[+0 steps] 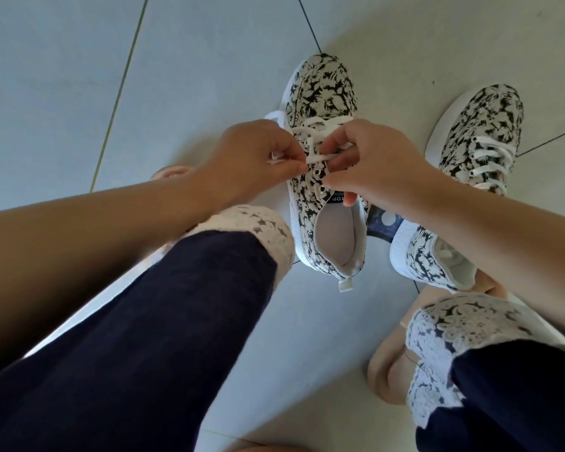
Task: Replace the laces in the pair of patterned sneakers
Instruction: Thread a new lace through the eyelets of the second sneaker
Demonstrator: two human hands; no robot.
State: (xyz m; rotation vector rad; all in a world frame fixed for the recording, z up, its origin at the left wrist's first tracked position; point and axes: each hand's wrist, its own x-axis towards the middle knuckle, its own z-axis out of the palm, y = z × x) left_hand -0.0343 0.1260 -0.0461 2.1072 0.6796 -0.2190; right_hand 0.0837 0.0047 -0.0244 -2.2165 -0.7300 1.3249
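Two black-and-white patterned sneakers stand on the tiled floor. The left sneaker (320,93) is in the middle of the view, toe pointing away, with a white lace (313,148) threaded through its upper eyelets only. My left hand (252,158) pinches one end of that lace at the shoe's left side. My right hand (372,161) pinches the lace over the tongue, fingertips close to the eyelets. The right sneaker (480,132) stands to the right, fully laced in white, partly hidden by my right forearm.
My legs in dark blue trousers with white lace cuffs (261,230) fill the lower view, both feet in pale slippers (392,363). A dark object with pale dots (384,223) lies between the two sneakers. Grey floor tiles (62,76) stretch to the left and behind.
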